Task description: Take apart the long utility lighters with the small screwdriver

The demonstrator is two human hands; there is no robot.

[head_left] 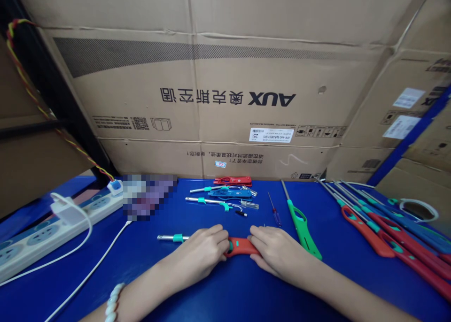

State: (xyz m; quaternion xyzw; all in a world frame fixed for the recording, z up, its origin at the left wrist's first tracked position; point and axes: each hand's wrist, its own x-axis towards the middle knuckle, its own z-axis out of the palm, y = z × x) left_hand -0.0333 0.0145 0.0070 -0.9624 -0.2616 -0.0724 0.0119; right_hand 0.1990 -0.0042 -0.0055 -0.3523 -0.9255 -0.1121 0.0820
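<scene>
An orange lighter (243, 246) lies sideways on the blue tabletop between my hands, its metal tube pointing left. My left hand (207, 251) is wrapped round its trigger end, fingers curled. Around the handle's right end, my right hand (276, 249) is closed too. Beyond them are a red handle shell (233, 181), a blue handle shell (230, 193) and a metal tube with a teal part and wires (211, 201). A small purple screwdriver (276, 218) and a green lighter (303, 228) lie to the right of these.
Several red, orange and blue lighters (410, 247) are spread at the right, near a roll of tape (419, 210). A white power strip (52, 230) with cables runs along the left. Cardboard (211, 68) stands behind the blue table (123, 265).
</scene>
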